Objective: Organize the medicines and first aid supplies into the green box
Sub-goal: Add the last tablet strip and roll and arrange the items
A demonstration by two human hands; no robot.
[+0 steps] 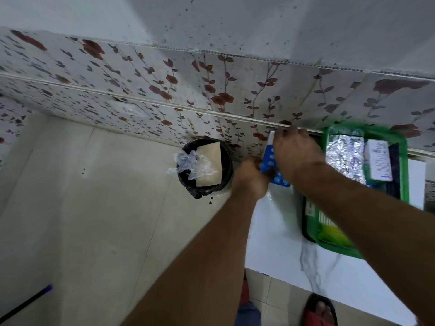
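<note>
A blue packet with pale dots [269, 161] is held between both hands at the far left corner of the white marble table [282, 227]. My left hand [249, 178] grips its lower end; my right hand [295, 149] closes over its upper end. Just to the right sits the green box [403, 165], holding a silver foil pack [343, 158], a white leaflet-like box [379, 161] and a green-yellow packet [334, 231]. My right forearm hides part of the box. The frame is motion-blurred.
A black bin [226, 175] lined with a black bag stands on the floor left of the table, holding clear plastic and a beige card. A floral-tiled wall runs behind. A dark stick with a blue tip [26, 302] lies at the lower left. Red sandals show below.
</note>
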